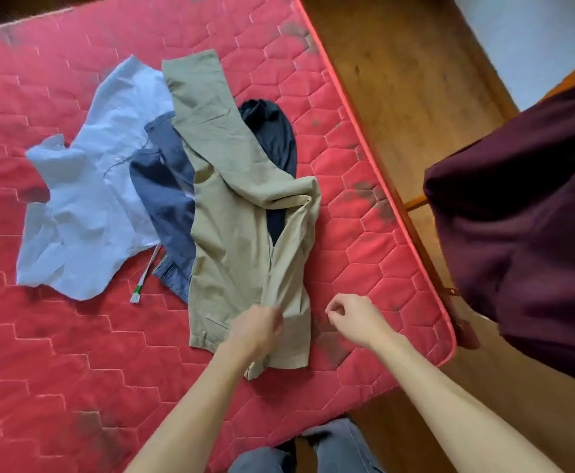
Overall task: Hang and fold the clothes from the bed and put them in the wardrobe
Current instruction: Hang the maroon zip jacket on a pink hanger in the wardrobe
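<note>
Khaki trousers (238, 213) lie lengthwise on the red quilted mattress (57, 353), one leg folded over near the middle. My left hand (257, 327) grips the khaki fabric near the waistband end. My right hand (356, 319) hovers just right of the trousers with curled fingers, holding nothing. A light blue shirt (88, 196) is spread flat to the left. A dark blue denim garment (168, 196) lies between the shirt and the trousers. A black garment (272, 134) pokes out from under the trousers.
A grey drawstring with a green tip (142, 279) lies beside the denim. The mattress edge (405, 220) runs diagonally on the right, with wooden bed frame (408, 80) beyond. A dark maroon cloth (524, 216) hangs at the right. My legs in grey trousers (313, 452) are at the bottom.
</note>
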The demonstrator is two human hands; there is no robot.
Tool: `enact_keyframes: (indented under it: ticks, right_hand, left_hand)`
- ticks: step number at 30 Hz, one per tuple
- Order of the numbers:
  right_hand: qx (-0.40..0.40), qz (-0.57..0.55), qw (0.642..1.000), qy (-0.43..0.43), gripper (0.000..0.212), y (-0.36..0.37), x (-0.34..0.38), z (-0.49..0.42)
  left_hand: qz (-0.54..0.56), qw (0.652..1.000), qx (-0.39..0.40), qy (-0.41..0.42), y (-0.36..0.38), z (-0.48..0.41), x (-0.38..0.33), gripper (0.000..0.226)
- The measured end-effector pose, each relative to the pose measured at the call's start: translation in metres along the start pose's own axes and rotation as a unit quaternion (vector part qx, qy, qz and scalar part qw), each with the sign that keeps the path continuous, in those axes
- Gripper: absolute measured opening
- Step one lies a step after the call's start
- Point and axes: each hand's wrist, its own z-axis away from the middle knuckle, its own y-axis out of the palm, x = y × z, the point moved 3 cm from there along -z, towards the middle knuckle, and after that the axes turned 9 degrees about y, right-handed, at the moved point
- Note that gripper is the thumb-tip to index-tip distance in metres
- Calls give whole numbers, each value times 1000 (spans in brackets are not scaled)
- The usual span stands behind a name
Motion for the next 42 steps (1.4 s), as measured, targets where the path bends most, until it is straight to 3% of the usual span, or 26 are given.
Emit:
enact_keyframes:
  ticks: [6,12,16,19,22,25,27,29,32,37,39,42]
  right_hand:
    - [-66,-45,996,-24,20,-99,-44,68]
    - [-155,-71,984,-47,17,-179,-123,117]
    - [-249,-109,957,-100,17,-225,-176,141]
    - [-330,-162,918,-151,16,-258,-215,162]
    - [-403,-167,888,-146,22,-287,-253,178]
    - [-364,-179,913,-39,44,-298,-289,170]
    - [-300,-209,931,1,52,-293,-300,158]
    - [-309,-199,930,1,46,-289,-302,147]
    - [-327,-185,927,-4,39,-294,-299,140]
    - [-299,-212,926,-87,37,-314,-282,161]
    - [-289,-248,915,-133,54,-323,-271,186]
    - [-308,-163,918,-187,111,-328,-247,227]
  left_hand:
    - [-37,991,-19,124,-59,-15,-125,10]
    - [-15,984,-49,169,-81,-37,-267,25]
    - [6,982,-41,186,-71,-53,-351,21]
    - [69,981,-48,172,-59,-64,-400,49]
    - [115,981,-32,154,-52,-69,-439,70]
    - [128,981,-41,137,-47,-74,-468,63]
    - [60,981,-70,168,-44,-77,-477,50]
    - [1,978,-71,196,-42,-78,-481,32]
    - [18,982,-52,181,-51,-72,-482,18]
    - [115,977,-83,158,-100,-51,-512,24]
    - [169,967,-111,155,-127,-42,-532,35]
    - [230,949,-143,164,-166,-24,-562,40]
